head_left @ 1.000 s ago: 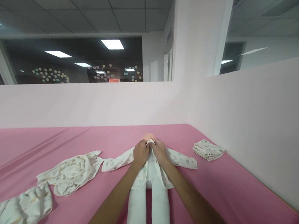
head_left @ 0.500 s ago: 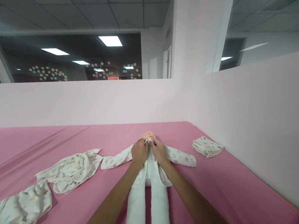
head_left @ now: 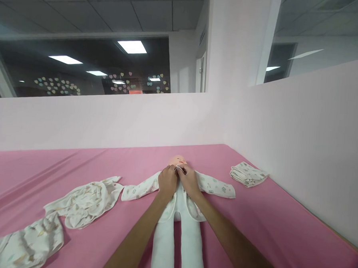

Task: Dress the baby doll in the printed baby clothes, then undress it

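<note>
A doll (head_left: 177, 246) with a white cloth body lies on its back, head away from me, arms spread. It wears a white baby shirt (head_left: 216, 186) with a small print, which hangs apart below the chest. At the doll's neck, my left hand (head_left: 167, 182) pinches the shirt's collar edge. My right hand (head_left: 189, 180) pinches the collar's other edge right beside it. Both hands nearly touch, and their fingers partly hide the collar and any fastener there. The doll's chin is covered by my fingertips.
On the pink sheet (head_left: 252, 226), a crumpled printed garment (head_left: 88, 203) lies at the left, with another printed cloth (head_left: 26, 242) nearer me. A folded cloth (head_left: 248, 174) rests at the right by the white wall (head_left: 310, 149). Windows stand above the low back wall.
My fingers have shifted slightly at the collar, and a bit of its edge now stands up between them. The doll and the other cloths stay in place.
</note>
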A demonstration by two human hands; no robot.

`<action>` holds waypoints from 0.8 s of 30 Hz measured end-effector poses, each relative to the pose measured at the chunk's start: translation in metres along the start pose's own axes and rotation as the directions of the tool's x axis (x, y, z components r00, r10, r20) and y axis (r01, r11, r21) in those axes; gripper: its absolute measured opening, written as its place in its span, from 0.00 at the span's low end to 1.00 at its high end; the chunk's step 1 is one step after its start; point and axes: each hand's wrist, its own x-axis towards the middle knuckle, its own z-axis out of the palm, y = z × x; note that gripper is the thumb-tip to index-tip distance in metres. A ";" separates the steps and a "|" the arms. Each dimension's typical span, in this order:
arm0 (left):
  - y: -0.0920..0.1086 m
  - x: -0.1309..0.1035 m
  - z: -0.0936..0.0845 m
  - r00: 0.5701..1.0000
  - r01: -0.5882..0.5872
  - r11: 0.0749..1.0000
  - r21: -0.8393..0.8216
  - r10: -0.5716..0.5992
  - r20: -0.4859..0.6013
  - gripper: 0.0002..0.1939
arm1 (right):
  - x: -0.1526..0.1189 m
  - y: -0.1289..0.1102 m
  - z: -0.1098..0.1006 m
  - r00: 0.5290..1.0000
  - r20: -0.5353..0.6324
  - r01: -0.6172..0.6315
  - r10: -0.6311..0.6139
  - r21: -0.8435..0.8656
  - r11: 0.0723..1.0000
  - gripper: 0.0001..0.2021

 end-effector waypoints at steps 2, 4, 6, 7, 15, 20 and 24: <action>0.000 0.000 0.000 1.000 -0.006 1.000 -0.002 0.006 -0.013 0.10 | -0.001 -0.002 0.000 1.000 -0.006 0.020 -0.020 -0.009 1.000 0.10; 0.000 0.000 0.001 1.000 -0.011 1.000 -0.006 0.011 -0.026 0.10 | -0.003 -0.003 -0.001 0.999 -0.020 0.040 -0.041 -0.017 0.999 0.09; 0.000 0.000 0.001 0.999 -0.020 1.000 -0.013 0.020 -0.031 0.10 | -0.004 -0.004 -0.002 0.999 -0.027 0.045 -0.045 -0.017 0.999 0.08; -0.001 0.000 0.001 0.999 -0.026 0.999 -0.018 0.026 -0.031 0.10 | -0.005 -0.003 -0.002 0.999 -0.024 0.039 -0.040 -0.013 0.999 0.09; -0.004 0.001 0.004 0.999 -0.046 0.992 -0.117 0.044 -0.022 0.10 | -0.004 0.002 -0.002 1.000 0.003 0.004 -0.004 0.008 1.000 0.12; -0.009 0.004 0.007 1.000 0.009 0.964 -0.266 -0.010 -0.001 0.09 | -0.005 0.000 -0.003 1.000 0.016 0.006 -0.005 -0.029 1.000 0.14; -0.017 0.009 0.008 0.999 0.028 0.891 -0.453 -0.005 0.053 0.10 | -0.006 0.000 -0.004 1.000 0.007 0.005 -0.005 -0.062 0.998 0.17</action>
